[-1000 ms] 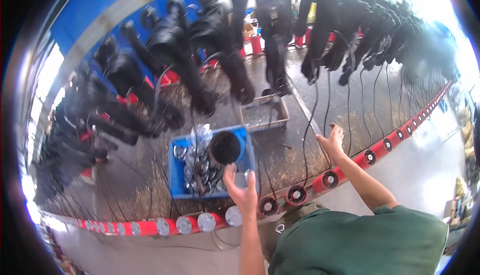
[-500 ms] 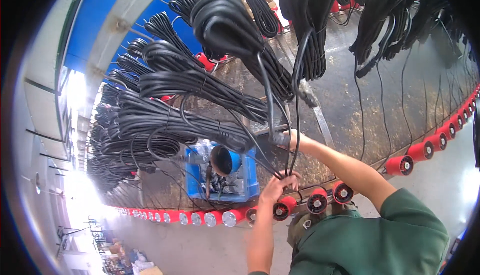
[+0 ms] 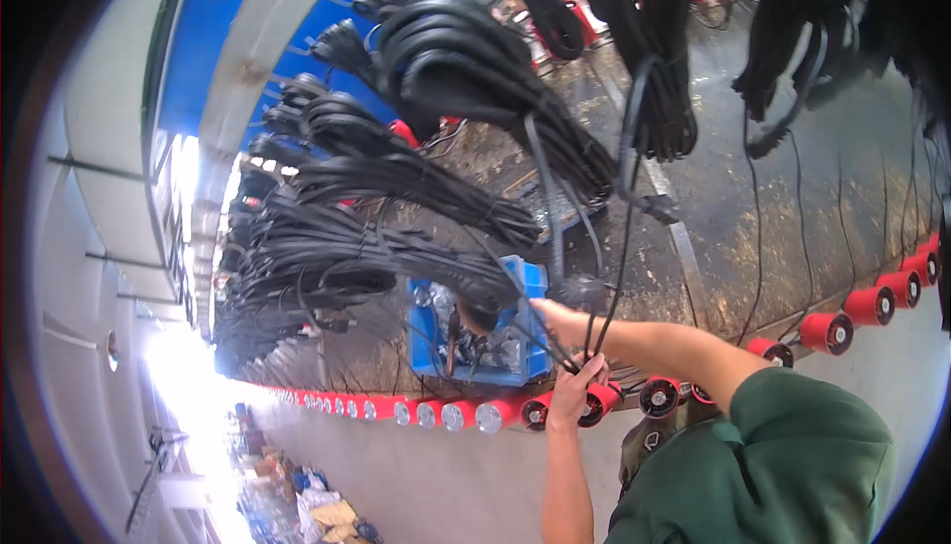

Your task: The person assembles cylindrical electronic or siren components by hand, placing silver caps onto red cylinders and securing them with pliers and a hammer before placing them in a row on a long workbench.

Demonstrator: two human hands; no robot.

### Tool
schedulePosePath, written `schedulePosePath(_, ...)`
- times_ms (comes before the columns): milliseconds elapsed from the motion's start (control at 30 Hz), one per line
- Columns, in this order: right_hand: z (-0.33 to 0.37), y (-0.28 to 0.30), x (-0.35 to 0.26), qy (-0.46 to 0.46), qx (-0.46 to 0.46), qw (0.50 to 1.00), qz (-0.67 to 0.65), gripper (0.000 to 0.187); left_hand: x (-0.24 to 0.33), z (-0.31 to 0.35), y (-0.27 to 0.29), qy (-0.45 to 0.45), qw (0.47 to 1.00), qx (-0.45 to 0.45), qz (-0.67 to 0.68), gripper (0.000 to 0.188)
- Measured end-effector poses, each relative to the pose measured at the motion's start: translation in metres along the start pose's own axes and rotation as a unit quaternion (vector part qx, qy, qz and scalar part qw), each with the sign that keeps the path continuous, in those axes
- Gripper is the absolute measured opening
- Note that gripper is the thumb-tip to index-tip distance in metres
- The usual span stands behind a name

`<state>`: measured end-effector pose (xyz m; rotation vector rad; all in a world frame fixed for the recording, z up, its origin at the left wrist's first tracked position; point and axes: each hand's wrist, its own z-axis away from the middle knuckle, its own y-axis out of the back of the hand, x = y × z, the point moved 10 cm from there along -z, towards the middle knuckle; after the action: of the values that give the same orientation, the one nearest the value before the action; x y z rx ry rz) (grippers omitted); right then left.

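My left hand (image 3: pixel 573 392) is closed around several thin black cables (image 3: pixel 569 356) at the table's front edge, beside the red cylinders (image 3: pixel 599 403). These cables run up to large coiled bundles of black cable (image 3: pixel 466 58) hanging above the table. My right hand (image 3: pixel 563 323) is at the right rim of a blue plastic bin (image 3: pixel 482 374), behind the cables. Its fingers point left and are partly hidden and blurred. A black plug (image 3: pixel 581 293) hangs just above that hand. Inside the bin lie small clear and metallic parts (image 3: pixel 503 348) and a tool-like brown handle (image 3: pixel 453 341).
Red cylinders (image 3: pixel 827 333) line the curved front edge of the worn table (image 3: pixel 733 227), several trailing black leads. More cable bundles (image 3: pixel 327 177) hang at the left from a grey metal beam (image 3: pixel 233 78). A flat metal strip (image 3: pixel 686 262) crosses the tabletop. Bags and boxes (image 3: pixel 317 504) lie on the floor.
My right hand has moved from near the hanging plug down toward the blue bin's right side. My left hand still grips the cables. The whole view has shifted a little.
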<state>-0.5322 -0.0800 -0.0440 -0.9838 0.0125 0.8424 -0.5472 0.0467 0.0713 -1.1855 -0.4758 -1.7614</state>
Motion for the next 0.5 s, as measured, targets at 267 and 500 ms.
schedulePosePath(267,-0.016,0.079,-0.077,0.133,0.125,0.969,0.166,0.058,0.006,-0.028,-0.037,0.008,0.999,-0.049,0.014,0.023)
schedulePosePath(500,0.099,0.182,-0.142,0.096,0.232,0.902,0.352,0.083,0.022,0.017,0.013,-0.003,0.999,-0.043,0.007,0.024)
